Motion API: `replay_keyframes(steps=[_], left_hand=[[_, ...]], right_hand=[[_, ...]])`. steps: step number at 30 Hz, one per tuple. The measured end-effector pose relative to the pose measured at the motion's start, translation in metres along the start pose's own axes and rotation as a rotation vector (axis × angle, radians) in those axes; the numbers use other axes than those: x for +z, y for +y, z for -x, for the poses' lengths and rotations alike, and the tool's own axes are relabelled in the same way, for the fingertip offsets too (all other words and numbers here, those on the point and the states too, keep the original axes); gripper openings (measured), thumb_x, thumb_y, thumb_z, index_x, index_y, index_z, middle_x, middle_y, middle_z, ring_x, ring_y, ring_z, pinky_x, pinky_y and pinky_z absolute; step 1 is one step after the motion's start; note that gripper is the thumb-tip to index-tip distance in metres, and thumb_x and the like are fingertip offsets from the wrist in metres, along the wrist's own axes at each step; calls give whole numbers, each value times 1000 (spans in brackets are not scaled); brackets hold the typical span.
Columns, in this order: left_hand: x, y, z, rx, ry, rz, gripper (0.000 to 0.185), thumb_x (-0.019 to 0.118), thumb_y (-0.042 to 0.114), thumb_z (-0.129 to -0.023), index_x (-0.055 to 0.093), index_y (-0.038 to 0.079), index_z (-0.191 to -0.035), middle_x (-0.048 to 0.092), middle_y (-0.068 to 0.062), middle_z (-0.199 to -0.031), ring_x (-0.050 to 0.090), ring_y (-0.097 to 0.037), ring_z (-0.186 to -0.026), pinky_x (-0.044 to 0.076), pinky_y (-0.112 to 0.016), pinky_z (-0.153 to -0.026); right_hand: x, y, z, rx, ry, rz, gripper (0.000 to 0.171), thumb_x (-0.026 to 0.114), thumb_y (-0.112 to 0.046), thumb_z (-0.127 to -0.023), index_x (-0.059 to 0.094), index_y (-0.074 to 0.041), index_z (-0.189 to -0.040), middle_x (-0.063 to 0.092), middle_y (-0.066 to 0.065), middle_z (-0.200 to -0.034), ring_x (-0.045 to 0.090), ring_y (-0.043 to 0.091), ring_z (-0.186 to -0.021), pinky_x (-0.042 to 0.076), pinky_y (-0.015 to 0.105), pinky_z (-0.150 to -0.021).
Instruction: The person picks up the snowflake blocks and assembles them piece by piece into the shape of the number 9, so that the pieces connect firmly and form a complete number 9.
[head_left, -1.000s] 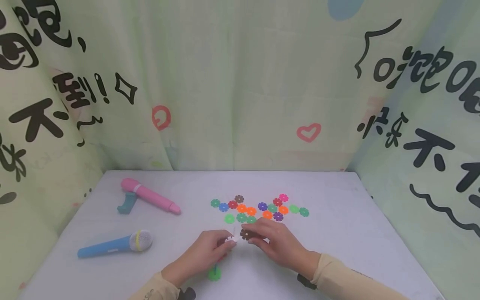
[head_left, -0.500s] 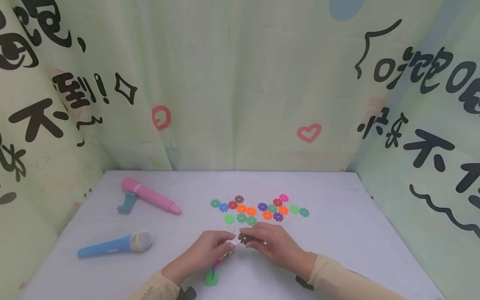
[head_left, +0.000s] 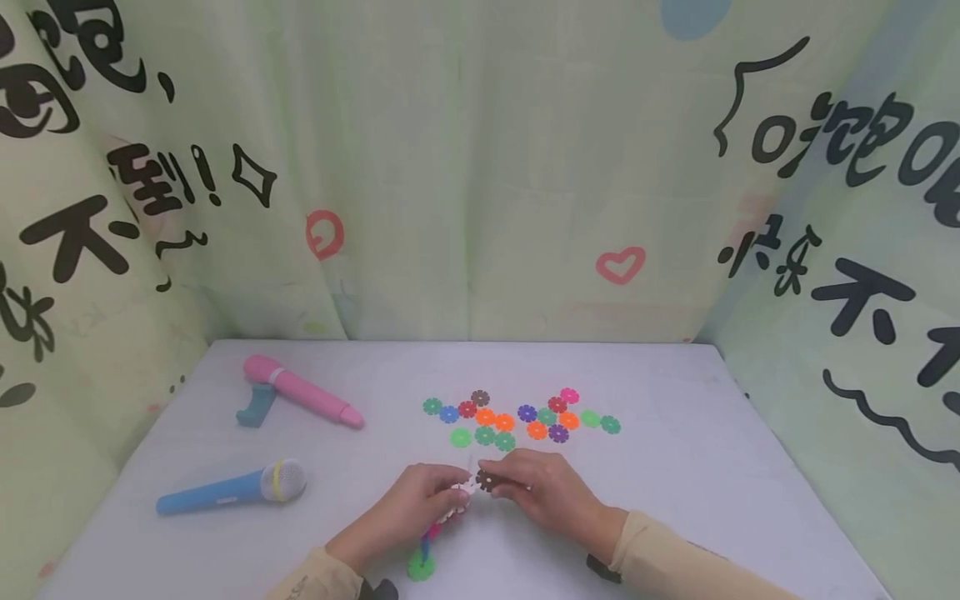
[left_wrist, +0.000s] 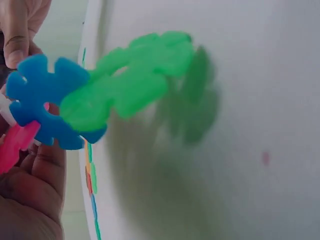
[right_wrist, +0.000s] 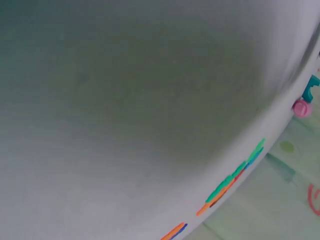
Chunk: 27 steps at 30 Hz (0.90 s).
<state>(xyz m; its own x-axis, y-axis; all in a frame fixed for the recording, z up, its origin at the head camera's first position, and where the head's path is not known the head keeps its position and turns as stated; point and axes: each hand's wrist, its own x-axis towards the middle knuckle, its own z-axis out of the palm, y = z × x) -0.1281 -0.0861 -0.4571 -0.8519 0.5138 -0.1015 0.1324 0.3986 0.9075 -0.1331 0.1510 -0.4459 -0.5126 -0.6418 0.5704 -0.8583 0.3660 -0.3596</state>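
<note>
My left hand (head_left: 420, 508) holds a chain of joined snowflake discs: a white disc (head_left: 459, 490) at the fingertips, then pink, blue (left_wrist: 42, 100) and green (head_left: 420, 567) discs trailing toward me. The green disc (left_wrist: 130, 80) hangs just above the white table (head_left: 675, 483). My right hand (head_left: 536, 487) pinches a brown disc (head_left: 485, 481) and holds it against the white one. Several loose coloured discs (head_left: 517, 417) lie in a patch just beyond both hands. The right wrist view shows only table surface and the distant discs (right_wrist: 235, 180).
A pink toy microphone (head_left: 303, 402) on a teal stand (head_left: 253, 406) lies at the left rear. A blue toy microphone (head_left: 228, 488) lies nearer on the left. Printed fabric walls (head_left: 480, 167) close in the table on three sides.
My right hand has brought the brown disc leftward until it meets the white disc in my left hand. The chain's green end has swung slightly lower and left.
</note>
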Motion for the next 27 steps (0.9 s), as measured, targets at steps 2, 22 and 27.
replay_keyframes(steps=[2,22,27], left_hand=[[0,1,0,-2,0,-5,35,65,20,-98,65,0,-127,71,5,-88,65,-13,-75,54,-29,-75],[-12,-3,-1,-4,60,-36,25,70,16,-93,67,10,-117,63,1,-89,62,-15,-73,53,-31,-62],[-12,-6,-2,-41,72,-46,29,77,17,-88,68,13,-115,62,2,-92,60,-17,-82,53,-33,-67]], right_hand=[[1,0,0,-14,8,10,53,86,1,-71,71,-6,-122,73,-3,-98,69,6,-89,53,19,-81],[-23,30,6,460,-242,-52,43,75,4,-85,67,-8,-126,71,1,-109,66,10,-94,55,28,-81],[-40,57,21,601,-224,26,41,75,3,-85,68,-8,-124,68,1,-110,65,16,-98,56,33,-84]])
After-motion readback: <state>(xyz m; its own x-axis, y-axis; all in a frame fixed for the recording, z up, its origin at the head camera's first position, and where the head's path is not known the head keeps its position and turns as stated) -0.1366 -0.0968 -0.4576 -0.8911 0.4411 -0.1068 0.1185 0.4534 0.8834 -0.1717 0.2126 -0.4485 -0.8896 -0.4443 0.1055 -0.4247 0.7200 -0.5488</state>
